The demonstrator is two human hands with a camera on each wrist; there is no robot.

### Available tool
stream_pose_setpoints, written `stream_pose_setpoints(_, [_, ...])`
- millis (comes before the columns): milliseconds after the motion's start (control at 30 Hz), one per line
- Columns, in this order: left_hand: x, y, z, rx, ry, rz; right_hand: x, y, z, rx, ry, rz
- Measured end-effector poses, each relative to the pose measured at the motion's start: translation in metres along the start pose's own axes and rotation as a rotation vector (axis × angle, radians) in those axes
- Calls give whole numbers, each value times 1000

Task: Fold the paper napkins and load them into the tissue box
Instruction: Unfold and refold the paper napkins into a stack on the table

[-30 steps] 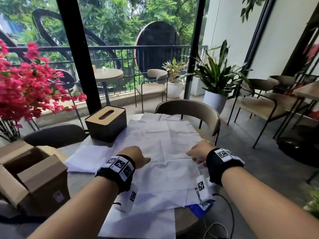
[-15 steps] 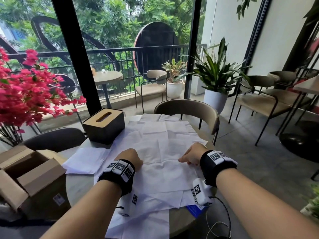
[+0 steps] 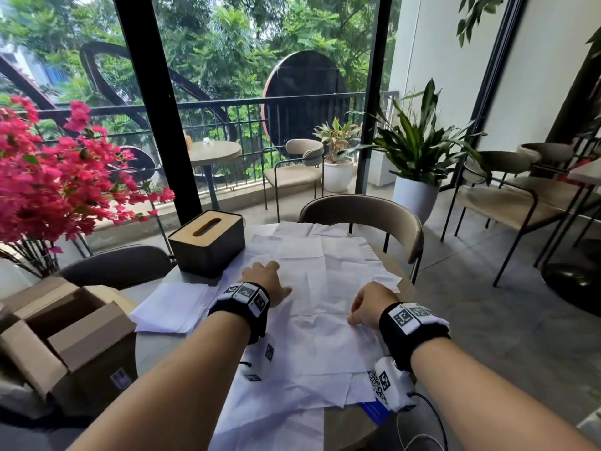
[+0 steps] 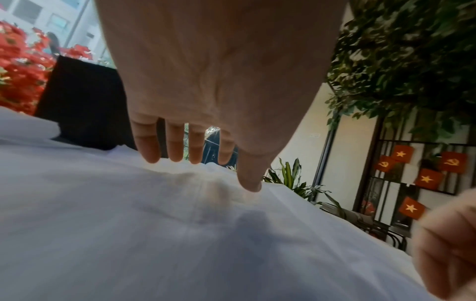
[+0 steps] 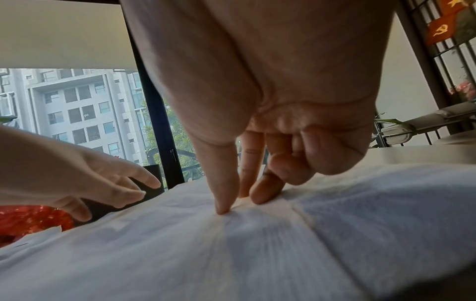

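Observation:
Several white paper napkins (image 3: pixel 325 304) lie unfolded and overlapping on the round table (image 3: pixel 344 428). The black tissue box (image 3: pixel 208 245) with a slotted wooden lid stands at the far left of them, closed. My left hand (image 3: pixel 265 278) lies on the top napkin (image 4: pixel 180 234) just right of the box (image 4: pixel 82 101), fingers straight, their tips touching the paper. At the napkin's right side my right hand (image 3: pixel 367 307) is curled. In the right wrist view its thumb (image 5: pixel 221 199) and fingers pinch a small ridge of the napkin (image 5: pixel 231 254).
A smaller stack of napkins (image 3: pixel 172 307) lies left of my left wrist. An open cardboard box (image 3: pixel 65 336) sits at the near left. Red flowers (image 3: pixel 48 177) fill the far left. A chair back (image 3: pixel 364 213) stands across the table. A cable (image 3: pixel 432 415) hangs near my right wrist.
My left hand has slid forward toward the tissue box, and its fingers have gone from curled to straight. The right hand stays at the napkin's right side.

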State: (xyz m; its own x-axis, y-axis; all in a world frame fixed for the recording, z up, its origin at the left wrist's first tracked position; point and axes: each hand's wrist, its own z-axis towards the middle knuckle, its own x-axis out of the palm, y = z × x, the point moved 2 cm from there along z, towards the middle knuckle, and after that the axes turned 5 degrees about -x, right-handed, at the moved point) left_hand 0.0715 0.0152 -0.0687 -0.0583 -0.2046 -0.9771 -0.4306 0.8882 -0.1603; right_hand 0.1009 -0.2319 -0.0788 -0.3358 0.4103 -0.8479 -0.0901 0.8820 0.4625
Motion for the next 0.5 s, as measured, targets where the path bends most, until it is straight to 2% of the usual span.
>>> stream_pose_setpoints(167, [2,-5,20,-59,75,47,1,-3,-2,-18,-12,0])
stream_pose_setpoints(300, [5,0,28,-69,63,23,-1,-5,-2,-43,4,15])
stream_pose_setpoints(500, [0,2,25,51,0,-85,-2,-4,0,-72,40,11])
